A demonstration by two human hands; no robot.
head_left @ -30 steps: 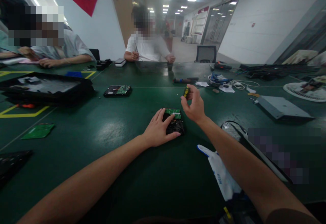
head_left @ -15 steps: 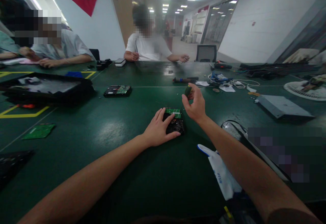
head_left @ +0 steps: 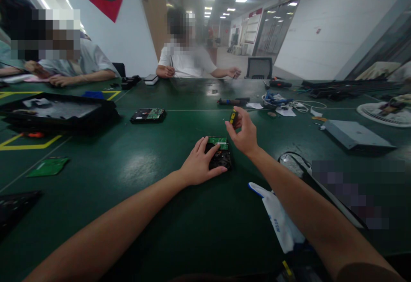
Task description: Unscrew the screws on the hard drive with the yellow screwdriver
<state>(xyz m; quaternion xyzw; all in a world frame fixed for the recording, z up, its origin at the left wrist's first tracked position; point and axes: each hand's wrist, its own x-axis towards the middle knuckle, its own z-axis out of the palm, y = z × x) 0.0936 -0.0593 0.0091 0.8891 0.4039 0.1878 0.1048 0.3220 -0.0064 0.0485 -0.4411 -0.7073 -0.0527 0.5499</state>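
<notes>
A hard drive (head_left: 222, 158) with a green circuit board on its upper face lies on the dark green table in front of me. My left hand (head_left: 202, 162) holds it down, thumb along the near side and fingers over the left side and top. Just above and right of the drive, my right hand (head_left: 243, 131) pinches the yellow and black handle of a screwdriver (head_left: 233, 116). The screwdriver's shaft and tip cannot be made out.
Another hard drive (head_left: 148, 115) lies farther left, near a black tray (head_left: 61, 111). A loose circuit board (head_left: 48, 166) is at left. On the right are a white packet (head_left: 279, 218), a grey metal box (head_left: 358, 134) and cables (head_left: 279, 99). Two people sit across the table.
My right hand has shifted slightly left and down, and the screwdriver handle has turned so its yellow part shows. The left hand and hard drive stay in place.
</notes>
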